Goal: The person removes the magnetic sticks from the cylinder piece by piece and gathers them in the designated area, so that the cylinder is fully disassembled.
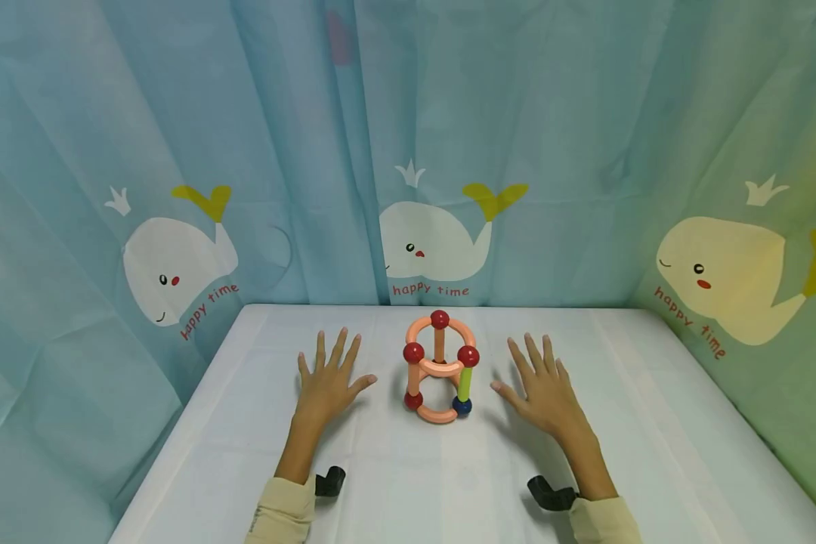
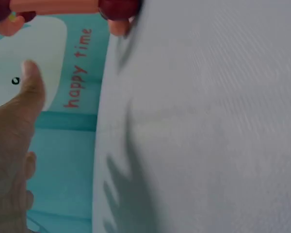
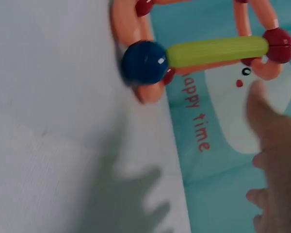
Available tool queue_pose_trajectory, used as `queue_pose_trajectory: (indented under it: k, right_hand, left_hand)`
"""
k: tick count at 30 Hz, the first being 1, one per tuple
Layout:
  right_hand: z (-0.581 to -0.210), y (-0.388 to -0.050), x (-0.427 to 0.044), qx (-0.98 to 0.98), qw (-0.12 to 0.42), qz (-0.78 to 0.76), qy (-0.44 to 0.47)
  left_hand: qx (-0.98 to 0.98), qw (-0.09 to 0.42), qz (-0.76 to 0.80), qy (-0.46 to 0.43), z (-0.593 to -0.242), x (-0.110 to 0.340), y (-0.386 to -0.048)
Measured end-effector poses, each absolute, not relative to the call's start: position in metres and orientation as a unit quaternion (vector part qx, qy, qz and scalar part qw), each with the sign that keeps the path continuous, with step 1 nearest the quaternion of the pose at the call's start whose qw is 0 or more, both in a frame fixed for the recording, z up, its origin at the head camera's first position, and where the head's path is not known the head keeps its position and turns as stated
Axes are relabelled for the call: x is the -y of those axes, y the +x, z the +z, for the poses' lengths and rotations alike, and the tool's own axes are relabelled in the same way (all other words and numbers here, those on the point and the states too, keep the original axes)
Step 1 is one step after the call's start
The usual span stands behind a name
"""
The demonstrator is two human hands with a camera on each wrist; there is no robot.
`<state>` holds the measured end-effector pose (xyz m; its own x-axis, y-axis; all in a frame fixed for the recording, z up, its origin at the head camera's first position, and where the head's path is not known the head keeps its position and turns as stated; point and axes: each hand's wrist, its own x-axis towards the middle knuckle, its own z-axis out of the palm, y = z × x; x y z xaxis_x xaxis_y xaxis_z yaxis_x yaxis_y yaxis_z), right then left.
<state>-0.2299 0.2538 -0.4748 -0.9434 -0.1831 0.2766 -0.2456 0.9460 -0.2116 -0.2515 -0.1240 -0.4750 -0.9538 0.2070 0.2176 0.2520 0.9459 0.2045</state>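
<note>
Between the two hands stands a toy frame of balls and rods (image 1: 438, 369) on the white table. Curved orange rods form a ring at its top and another at its base. Upright rods join them, one of them a lime-green rod (image 3: 218, 51) that runs from a dark blue ball (image 3: 144, 62) to a red ball (image 3: 280, 45). To the toy's left my left hand (image 1: 331, 387) is held with fingers spread, touching nothing. My right hand (image 1: 545, 394) is likewise spread on the right side, apart from the toy. Both cast shadows on the tabletop.
The white table (image 1: 408, 483) ends at a blue curtain (image 1: 557, 151) printed with whales. Black curved pieces stick out beside each wrist, one at the left sleeve (image 1: 282, 508) and one at the right sleeve (image 1: 605, 521).
</note>
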Motion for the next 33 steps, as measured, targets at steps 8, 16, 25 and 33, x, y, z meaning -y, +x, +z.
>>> queue_pose_trajectory:
  k: [8, 16, 25, 33]
  right_hand:
    - [-0.456, -0.231, -0.235, 0.899, 0.183, 0.357, 0.176]
    - [-0.453, -0.239, -0.22, 0.79, 0.076, 0.573, 0.206]
    - [-0.457, -0.241, -0.213, 0.75, 0.038, 0.625, 0.214]
    - [-0.463, -0.241, -0.21, 0.724, 0.024, 0.652, 0.223]
  left_hand:
    - [0.946, 0.249, -0.142, -0.151, -0.45, 0.11, -0.246]
    - [0.854, 0.372, -0.158, -0.328, -0.43, 0.071, -0.232]
    - [0.826, 0.387, -0.135, -0.387, -0.44, 0.031, -0.224]
    - [0.825, 0.425, -0.122, -0.353, -0.45, 0.013, -0.227]
